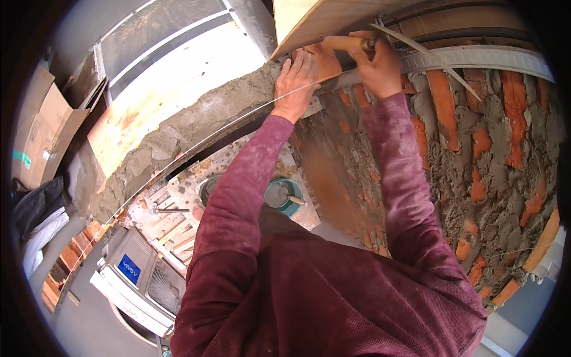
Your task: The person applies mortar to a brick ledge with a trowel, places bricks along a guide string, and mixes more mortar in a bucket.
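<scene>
My left hand (295, 83) lies with outstretched fingers against the near left end of an orange brick (326, 63), at the top of the wall. Closed round a trowel is my right hand (379, 66). The trowel's wooden handle (344, 43) points left over the brick, its butt close above it. A thin pale blade (437, 60), seen nearly edge-on, slants off to the right. Grey mortar (196, 116) runs in a thick bed along the wall top, left of my left hand. A taut white string (220, 134) passes along the bed's near edge and under my left hand.
Below me stands a spattered platform (178, 199) with a teal bucket (292, 208) of mortar. A mortar-smeared brick wall (458, 160) fills the right, under a white metal strip (476, 58). A wooden board (297, 18) rises behind the brick; cardboard boxes (44, 131) stand far left.
</scene>
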`<state>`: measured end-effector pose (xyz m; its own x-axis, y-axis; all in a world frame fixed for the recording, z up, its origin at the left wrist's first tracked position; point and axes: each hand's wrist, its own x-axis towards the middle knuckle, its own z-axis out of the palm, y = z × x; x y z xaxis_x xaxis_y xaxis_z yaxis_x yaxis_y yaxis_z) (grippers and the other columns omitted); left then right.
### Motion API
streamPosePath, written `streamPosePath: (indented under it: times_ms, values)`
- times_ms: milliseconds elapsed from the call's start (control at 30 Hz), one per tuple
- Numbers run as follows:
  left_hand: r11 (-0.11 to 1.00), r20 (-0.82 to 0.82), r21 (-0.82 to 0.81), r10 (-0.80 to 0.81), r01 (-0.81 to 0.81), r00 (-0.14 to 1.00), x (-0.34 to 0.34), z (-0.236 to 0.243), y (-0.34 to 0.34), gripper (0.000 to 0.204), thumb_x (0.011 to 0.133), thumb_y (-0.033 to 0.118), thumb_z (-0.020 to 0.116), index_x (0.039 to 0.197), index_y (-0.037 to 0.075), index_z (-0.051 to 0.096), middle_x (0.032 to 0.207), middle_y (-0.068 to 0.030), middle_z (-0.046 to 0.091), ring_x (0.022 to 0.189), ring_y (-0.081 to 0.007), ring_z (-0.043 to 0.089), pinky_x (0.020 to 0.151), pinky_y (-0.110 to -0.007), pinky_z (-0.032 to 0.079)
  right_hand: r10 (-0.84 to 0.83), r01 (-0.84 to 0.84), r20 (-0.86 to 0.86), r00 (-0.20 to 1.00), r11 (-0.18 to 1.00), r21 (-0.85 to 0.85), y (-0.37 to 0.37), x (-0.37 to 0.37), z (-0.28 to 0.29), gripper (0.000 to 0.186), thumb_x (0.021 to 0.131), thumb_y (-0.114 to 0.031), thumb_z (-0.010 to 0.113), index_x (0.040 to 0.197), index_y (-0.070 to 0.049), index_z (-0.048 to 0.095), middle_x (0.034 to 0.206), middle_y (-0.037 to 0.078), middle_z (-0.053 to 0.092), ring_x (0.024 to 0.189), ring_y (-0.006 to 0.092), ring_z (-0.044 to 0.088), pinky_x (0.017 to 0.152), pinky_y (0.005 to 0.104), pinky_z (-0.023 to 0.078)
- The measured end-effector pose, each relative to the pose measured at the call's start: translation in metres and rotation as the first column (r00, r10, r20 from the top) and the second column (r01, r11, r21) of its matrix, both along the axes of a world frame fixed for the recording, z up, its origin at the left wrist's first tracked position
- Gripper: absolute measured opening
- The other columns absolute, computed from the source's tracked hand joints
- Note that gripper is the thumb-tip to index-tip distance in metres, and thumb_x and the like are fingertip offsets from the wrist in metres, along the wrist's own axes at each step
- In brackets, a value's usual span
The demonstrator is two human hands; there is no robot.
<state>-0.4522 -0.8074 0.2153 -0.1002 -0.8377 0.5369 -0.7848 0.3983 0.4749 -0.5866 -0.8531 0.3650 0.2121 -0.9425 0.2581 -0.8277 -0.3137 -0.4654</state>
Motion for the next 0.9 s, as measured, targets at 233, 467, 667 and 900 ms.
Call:
streamPosePath:
  times_ms: [233, 467, 667, 900]
  values:
    - [0.999, -0.086, 0.022, -0.028, 0.03, 0.996, 0.0, -0.008, -0.001, 0.056, 0.07, 0.023, 0.078, 0.12, 0.005, 0.06, 0.13, -0.013, 0.056, 0.126, -0.0288, 0.05, 0.104, -0.046, 0.039, 0.018, -0.02, 0.037, 0.999, 0.999, 0.051, -0.008, 0.005, -0.027, 0.032, 0.079, -0.021, 0.067, 0.104, -0.002, 0.062, 0.092, 0.019, 0.067, 0.09, 0.0362, 0.064, 0.08, 0.0392, 0.05]
    - [0.999, -0.15, 0.022, -0.032, 0.035, 0.988, 0.0, -0.007, -0.005, 0.057, 0.069, 0.025, 0.079, 0.119, 0.006, 0.062, 0.129, -0.0117, 0.057, 0.126, -0.0278, 0.05, 0.106, -0.047, 0.038, 0.05, -0.04, -0.124, 0.991, 0.996, 0.079, -0.015, 0.002, -0.014, 0.03, 0.082, -0.021, 0.067, 0.106, -0.003, 0.063, 0.097, 0.015, 0.067, 0.092, 0.0305, 0.065, 0.083, 0.0375, 0.049]
    - [0.999, -0.113, 0.029, -0.037, 0.04, 0.993, 0.011, -0.009, -0.006, 0.055, 0.066, 0.03, 0.08, 0.113, 0.007, 0.064, 0.128, -0.0085, 0.059, 0.124, -0.0229, 0.051, 0.108, -0.047, 0.035, 0.063, -0.064, -0.043, 0.997, 0.998, -0.007, -0.009, 0.006, 0.013, 0.029, 0.083, -0.018, 0.066, 0.109, -0.004, 0.063, 0.096, 0.01, 0.068, 0.089, 0.022, 0.065, 0.081, 0.0323, 0.049]
    - [0.999, -0.1, 0.008, -0.035, 0.036, 0.994, 0.008, -0.012, -0.006, 0.052, 0.066, 0.031, 0.08, 0.109, 0.007, 0.065, 0.126, -0.0091, 0.06, 0.123, -0.0222, 0.052, 0.11, -0.049, 0.032, 0.057, -0.047, -0.165, 0.985, 0.997, 0.064, -0.017, -0.009, -0.025, 0.033, 0.081, -0.023, 0.068, 0.106, -0.003, 0.063, 0.095, 0.015, 0.068, 0.09, 0.0309, 0.065, 0.081, 0.0368, 0.049]
